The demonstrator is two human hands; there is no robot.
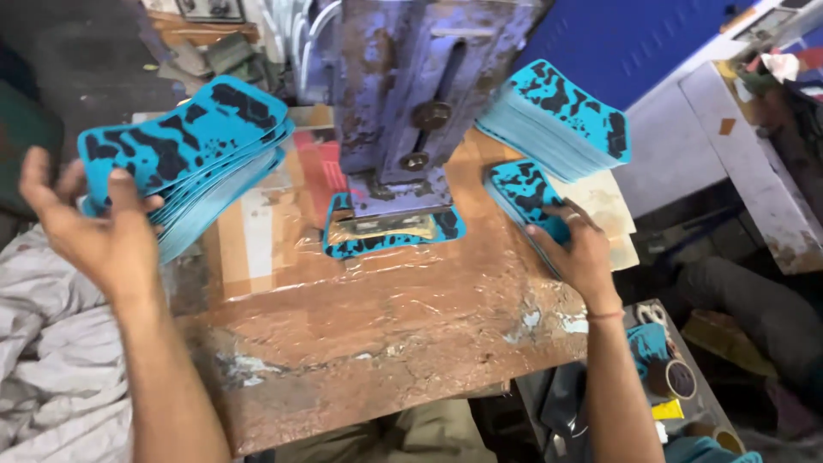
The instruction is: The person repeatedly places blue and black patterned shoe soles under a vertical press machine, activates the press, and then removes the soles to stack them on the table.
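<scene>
My left hand (90, 227) grips a thick stack of turquoise sheets with black blotches (193, 146) at the left edge of the worn wooden table (386, 334). My right hand (579, 249) rests on a smaller pile of the same sheets (525, 193) at the right side of the table. One sheet (390, 233) lies under the foot of the blue-grey metal press (411, 94) in the middle. A tall stack of the sheets (561, 120) stands behind my right hand.
Clear plastic film covers the tabletop. Grey cloth (51, 369) lies at the lower left. Tape rolls and scissors (664, 360) sit on a low stand at the lower right. A white bench (754, 163) stands at the right.
</scene>
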